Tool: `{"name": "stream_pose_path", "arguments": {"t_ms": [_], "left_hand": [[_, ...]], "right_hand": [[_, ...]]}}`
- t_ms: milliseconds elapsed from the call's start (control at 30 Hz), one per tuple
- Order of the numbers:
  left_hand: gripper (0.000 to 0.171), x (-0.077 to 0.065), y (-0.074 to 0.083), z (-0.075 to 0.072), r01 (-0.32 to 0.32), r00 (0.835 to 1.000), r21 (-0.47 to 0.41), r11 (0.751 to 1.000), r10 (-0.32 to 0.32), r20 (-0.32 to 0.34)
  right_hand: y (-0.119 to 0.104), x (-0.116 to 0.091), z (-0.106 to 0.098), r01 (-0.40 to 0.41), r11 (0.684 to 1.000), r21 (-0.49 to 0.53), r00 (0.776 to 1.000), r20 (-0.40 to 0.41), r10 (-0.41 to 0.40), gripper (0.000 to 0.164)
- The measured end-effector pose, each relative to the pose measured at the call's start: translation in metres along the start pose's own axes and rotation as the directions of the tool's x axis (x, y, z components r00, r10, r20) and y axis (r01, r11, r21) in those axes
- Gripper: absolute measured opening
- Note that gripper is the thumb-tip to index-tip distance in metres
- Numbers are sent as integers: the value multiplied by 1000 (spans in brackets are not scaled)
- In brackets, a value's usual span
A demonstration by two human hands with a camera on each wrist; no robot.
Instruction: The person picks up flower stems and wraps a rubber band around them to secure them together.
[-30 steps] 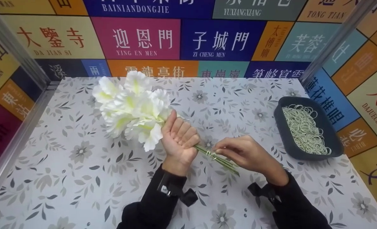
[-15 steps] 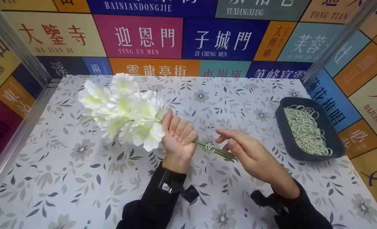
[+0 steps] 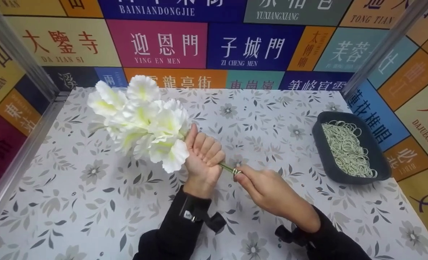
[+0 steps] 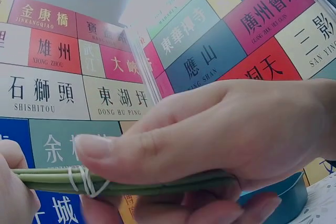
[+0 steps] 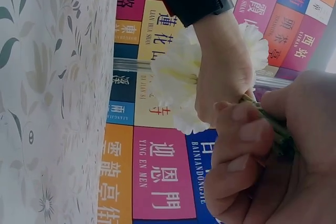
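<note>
My left hand (image 3: 203, 155) grips a bunch of white flowers (image 3: 141, 121) by the green stems, just under the blooms. The ruffled petals have yellow-green centres and point to the far left. Pale rubber bands (image 4: 85, 180) circle the stems below that fist. My right hand (image 3: 271, 186) holds the lower stems (image 4: 173, 183), its thumb and fingertips right at the bands. In the left wrist view the thumb lies along the top of the stems, with fingers beneath. The stem ends are hidden inside the right hand in the head view.
A dark grey tub (image 3: 381, 169) of loose pale rubber bands (image 3: 349, 151) stands at the right of the table. The tabletop (image 3: 91, 202) has a grey leaf-and-flower print. Panels with colourful lettering (image 3: 156, 43) enclose the back and sides.
My right hand let go near the bands, lifted with fingers spread half a second ago, and now holds the lower stems. The blooms have shifted slightly left.
</note>
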State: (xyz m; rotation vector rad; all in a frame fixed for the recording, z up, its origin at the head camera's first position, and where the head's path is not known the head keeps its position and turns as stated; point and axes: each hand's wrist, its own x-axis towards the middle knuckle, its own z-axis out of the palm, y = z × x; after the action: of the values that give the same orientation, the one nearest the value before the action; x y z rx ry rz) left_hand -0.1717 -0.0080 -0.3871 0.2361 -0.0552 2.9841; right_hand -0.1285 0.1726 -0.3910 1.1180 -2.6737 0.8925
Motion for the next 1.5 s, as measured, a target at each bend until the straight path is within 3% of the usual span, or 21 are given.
{"name": "stream_pose_path", "arguments": {"t_ms": [133, 267, 467, 733, 933, 1167, 1367, 1500], "left_hand": [[62, 0, -1, 2, 13, 1000, 41, 999, -12, -16], [62, 0, -1, 3, 33, 998, 87, 996, -29, -56], [61, 1, 1, 0, 67, 995, 110, 992, -59, -76], [59, 2, 3, -2, 89, 994, 125, 988, -81, -73], [60, 4, 2, -6, 125, 990, 192, 973, -109, -93], [61, 5, 3, -8, 244, 969, 300, 922, -217, -121], [58, 3, 2, -2, 310, 948, 422, 852, -308, -75], [57, 1, -1, 3, 339, 933, 497, 799, -352, -71]], "right_hand": [[0, -2, 4, 26, 997, -79, 1000, -6, -26, 13], [-2, -3, 4, 3, 994, -109, 999, 32, 1, 19], [-5, 0, 4, -63, 992, -110, 992, 103, 75, 26], [-5, 0, 7, -70, 995, -78, 990, 121, 79, 27], [-1, -1, 8, -111, 992, -54, 980, 161, 119, 31], [5, 0, 9, -111, 994, -3, 966, 234, 108, 38], [9, 0, 10, -101, 987, 129, 966, 251, 66, 36], [10, -2, 13, -73, 984, 162, 973, 229, 34, 30]]}}
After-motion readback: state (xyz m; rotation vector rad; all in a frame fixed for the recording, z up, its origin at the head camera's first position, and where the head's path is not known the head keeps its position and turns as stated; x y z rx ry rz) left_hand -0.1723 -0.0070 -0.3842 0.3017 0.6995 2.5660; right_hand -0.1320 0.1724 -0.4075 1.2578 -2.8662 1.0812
